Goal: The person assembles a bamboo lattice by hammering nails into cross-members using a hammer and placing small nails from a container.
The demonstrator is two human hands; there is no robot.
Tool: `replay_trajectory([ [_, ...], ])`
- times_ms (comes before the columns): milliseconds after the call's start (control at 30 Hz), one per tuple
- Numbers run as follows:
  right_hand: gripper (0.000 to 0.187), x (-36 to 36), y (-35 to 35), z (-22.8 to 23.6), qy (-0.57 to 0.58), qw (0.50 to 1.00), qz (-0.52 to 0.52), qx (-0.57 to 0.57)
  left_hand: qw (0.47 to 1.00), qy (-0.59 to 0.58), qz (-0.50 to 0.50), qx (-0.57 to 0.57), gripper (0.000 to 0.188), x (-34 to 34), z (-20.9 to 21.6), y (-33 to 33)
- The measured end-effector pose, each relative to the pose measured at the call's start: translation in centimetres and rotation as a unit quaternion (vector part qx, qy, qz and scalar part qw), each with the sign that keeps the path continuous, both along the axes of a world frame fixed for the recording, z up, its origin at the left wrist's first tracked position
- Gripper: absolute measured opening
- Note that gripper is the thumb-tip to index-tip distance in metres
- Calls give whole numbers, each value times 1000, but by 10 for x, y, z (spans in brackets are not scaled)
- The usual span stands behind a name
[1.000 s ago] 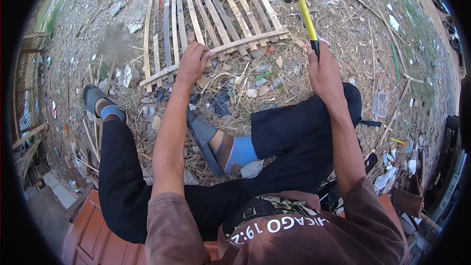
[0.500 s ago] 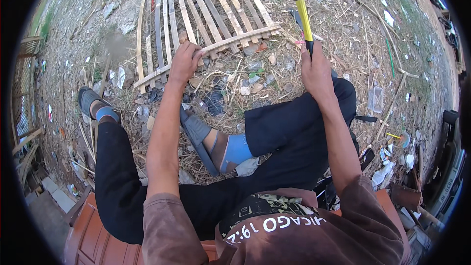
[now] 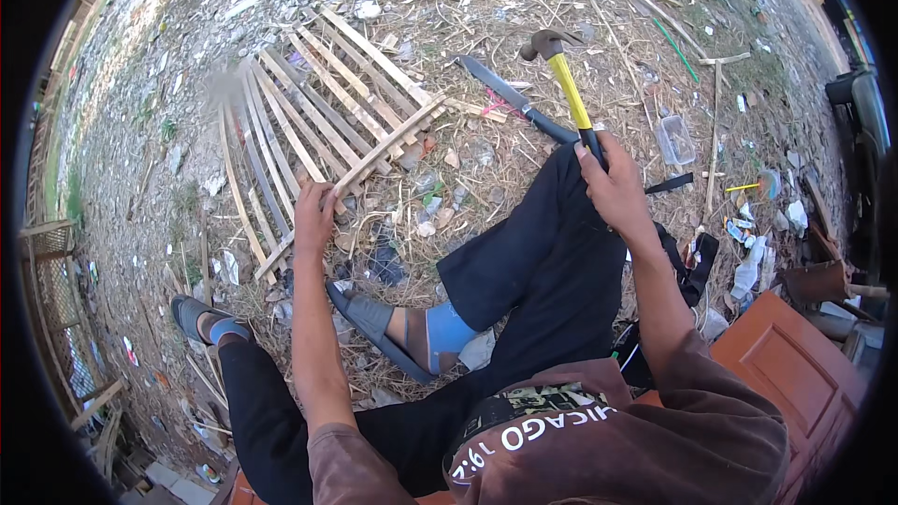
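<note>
A panel of long bamboo slats (image 3: 321, 106) lies on the ground ahead, its slats fanning away from a crossbar (image 3: 393, 139) at the near end. My left hand (image 3: 314, 214) is closed on this crossbar toward its left part, and the fingers hide a short stretch of the wood. In my right hand (image 3: 613, 182) is a claw hammer (image 3: 568, 87), gripped by its black lower handle with the yellow part and metal head pointing up and away. The hammer is raised over my bent right knee, apart from the panel. Beyond that knee lies a machete (image 3: 510, 93) with a dark blade.
A brown wooden panel (image 3: 790, 365) lies behind me at the right. Dry straw, stones and litter cover the ground, with a clear plastic box (image 3: 675, 140) to the right. A lattice frame (image 3: 51, 281) stands at the far left.
The view has swung to the right, so the slat panel sits lower and further left in it. The machete now shows fully. Both hands keep their holds; the hammer stays raised.
</note>
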State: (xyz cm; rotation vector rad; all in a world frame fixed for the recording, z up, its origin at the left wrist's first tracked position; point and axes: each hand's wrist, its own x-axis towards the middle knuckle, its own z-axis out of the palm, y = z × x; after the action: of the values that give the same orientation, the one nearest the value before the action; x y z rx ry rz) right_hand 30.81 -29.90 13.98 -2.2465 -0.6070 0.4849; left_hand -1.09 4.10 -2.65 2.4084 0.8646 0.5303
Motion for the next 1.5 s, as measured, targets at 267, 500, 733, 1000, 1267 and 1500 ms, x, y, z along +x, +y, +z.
replay_trajectory([
  [267,31,58,-116,-43,-76,979,-146,-117,998,22,23,51,28,-14,11,-3],
  [500,34,75,-129,-114,-98,966,-184,-154,999,47,21,19,20,-37,41,31],
  [733,21,150,-145,-97,-253,945,-164,-129,986,136,51,83,22,-124,104,92],
  [1000,23,249,-173,-100,-133,906,20,-401,972,166,166,10,25,-200,97,100],
  [1267,23,253,-159,-104,-142,880,65,-449,967,163,185,-59,24,-218,74,73],
  [1500,25,268,-181,-110,-133,945,30,-297,967,160,193,-40,28,-207,82,74],
])
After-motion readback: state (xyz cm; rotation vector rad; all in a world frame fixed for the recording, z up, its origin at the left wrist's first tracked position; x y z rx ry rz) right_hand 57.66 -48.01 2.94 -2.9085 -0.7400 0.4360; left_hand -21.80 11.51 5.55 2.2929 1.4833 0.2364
